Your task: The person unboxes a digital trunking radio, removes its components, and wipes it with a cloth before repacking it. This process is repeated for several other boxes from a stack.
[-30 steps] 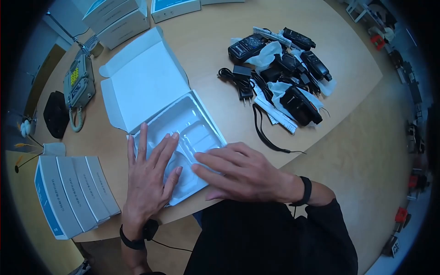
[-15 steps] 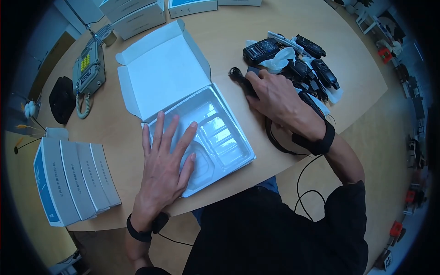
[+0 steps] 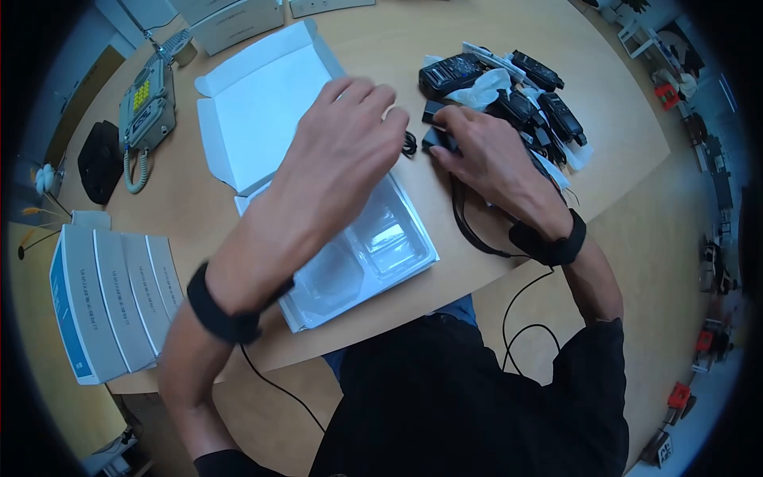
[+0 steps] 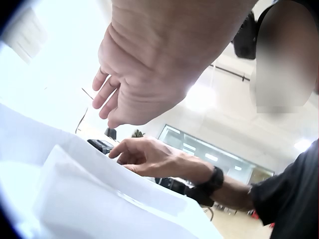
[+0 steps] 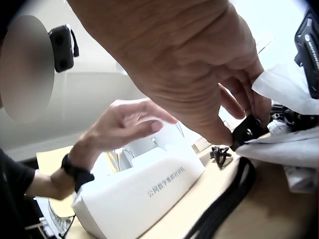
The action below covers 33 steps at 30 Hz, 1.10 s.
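My right hand [image 3: 497,155] pinches a black adapter [image 3: 439,143] at the near-left edge of a pile of radios [image 3: 451,73]. The right wrist view shows this black piece [image 5: 246,130] between thumb and fingers, beside a coiled cable [image 5: 220,155]. Above the open white box, my left hand [image 3: 342,143] hangs with its fingers loosely bent, holding nothing. It hides part of the lid [image 3: 242,115] and of the moulded tray [image 3: 393,238]; the tray's visible compartments hold nothing. In the left wrist view, the left hand [image 4: 149,64] is above the white cardboard [image 4: 109,194].
Closed boxes [image 3: 115,302] stand at the near left, and more boxes [image 3: 238,24] at the far side. A desk phone [image 3: 147,103] and a black pouch [image 3: 101,163] are on the left. A black strap [image 3: 469,230] lies right of the tray.
My left hand has lifted off the tray and moved up and right, over the box. The right hand moved from above the tray to the pile and now grips an adapter.
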Each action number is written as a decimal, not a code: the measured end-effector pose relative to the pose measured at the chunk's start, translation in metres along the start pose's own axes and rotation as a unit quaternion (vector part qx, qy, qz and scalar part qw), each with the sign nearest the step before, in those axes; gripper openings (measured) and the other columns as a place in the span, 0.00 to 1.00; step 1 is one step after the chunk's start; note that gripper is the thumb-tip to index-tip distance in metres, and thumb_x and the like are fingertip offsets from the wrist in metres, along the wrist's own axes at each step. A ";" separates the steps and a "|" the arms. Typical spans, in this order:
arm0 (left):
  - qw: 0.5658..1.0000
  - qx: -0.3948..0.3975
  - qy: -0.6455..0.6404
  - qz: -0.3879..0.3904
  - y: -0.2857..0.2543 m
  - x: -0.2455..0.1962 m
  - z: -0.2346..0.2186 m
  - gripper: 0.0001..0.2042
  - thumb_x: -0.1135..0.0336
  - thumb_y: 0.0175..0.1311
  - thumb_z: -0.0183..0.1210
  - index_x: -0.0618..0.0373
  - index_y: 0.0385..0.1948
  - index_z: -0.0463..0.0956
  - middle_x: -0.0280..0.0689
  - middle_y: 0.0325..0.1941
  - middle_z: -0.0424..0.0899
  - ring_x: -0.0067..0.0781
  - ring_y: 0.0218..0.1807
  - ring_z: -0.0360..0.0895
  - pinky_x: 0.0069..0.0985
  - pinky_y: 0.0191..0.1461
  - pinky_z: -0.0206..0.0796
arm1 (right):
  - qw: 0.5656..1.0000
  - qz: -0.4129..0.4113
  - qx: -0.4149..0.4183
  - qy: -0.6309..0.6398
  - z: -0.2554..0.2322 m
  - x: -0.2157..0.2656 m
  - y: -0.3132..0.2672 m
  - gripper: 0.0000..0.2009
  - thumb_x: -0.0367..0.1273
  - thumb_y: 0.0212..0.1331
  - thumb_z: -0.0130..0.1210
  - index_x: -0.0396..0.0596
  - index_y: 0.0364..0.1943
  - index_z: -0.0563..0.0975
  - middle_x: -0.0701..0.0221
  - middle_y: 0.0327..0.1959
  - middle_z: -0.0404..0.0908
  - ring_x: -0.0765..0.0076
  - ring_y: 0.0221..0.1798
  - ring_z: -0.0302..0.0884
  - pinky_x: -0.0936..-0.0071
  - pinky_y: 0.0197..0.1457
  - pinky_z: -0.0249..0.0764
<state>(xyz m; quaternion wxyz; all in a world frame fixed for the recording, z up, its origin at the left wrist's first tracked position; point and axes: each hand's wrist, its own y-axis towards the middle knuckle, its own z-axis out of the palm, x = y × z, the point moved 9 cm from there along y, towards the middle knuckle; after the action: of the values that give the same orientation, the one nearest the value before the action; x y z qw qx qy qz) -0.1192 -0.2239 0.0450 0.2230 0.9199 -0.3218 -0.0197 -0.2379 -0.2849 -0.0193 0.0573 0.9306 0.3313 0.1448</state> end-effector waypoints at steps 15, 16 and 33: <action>0.998 0.015 -0.009 0.061 0.063 0.004 0.016 0.09 0.72 0.66 0.59 0.62 0.45 0.74 0.46 0.40 0.82 0.47 0.42 0.82 0.37 0.45 0.73 | 0.999 0.034 -0.013 0.039 0.001 0.018 -0.120 0.09 0.30 0.62 0.64 0.44 0.42 0.79 0.62 0.38 0.80 0.58 0.38 0.80 0.67 0.41 0.77; 0.998 0.029 0.005 0.052 0.055 0.000 -0.005 0.09 0.72 0.66 0.59 0.62 0.45 0.74 0.46 0.40 0.82 0.47 0.42 0.82 0.37 0.45 0.73 | 0.998 0.021 -0.014 0.055 -0.001 0.020 -0.120 0.09 0.30 0.62 0.64 0.44 0.42 0.79 0.62 0.38 0.80 0.58 0.38 0.80 0.67 0.41 0.77; 0.872 -0.043 -0.255 -0.417 -0.141 0.066 -0.072 0.09 0.69 0.77 0.53 0.66 0.48 0.74 0.41 0.36 0.80 0.31 0.37 0.79 0.28 0.43 0.71 | 0.943 -0.312 -0.114 0.015 -0.027 0.120 0.018 0.06 0.28 0.56 0.59 0.45 0.37 0.79 0.68 0.35 0.81 0.61 0.42 0.82 0.66 0.42 0.80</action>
<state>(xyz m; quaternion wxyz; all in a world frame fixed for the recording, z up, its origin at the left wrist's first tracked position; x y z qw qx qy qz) 0.0285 -0.1369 0.0569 0.1433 0.9213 0.0466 -0.3585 -0.1467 -0.2227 0.0380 0.2006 0.7652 0.5875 0.1704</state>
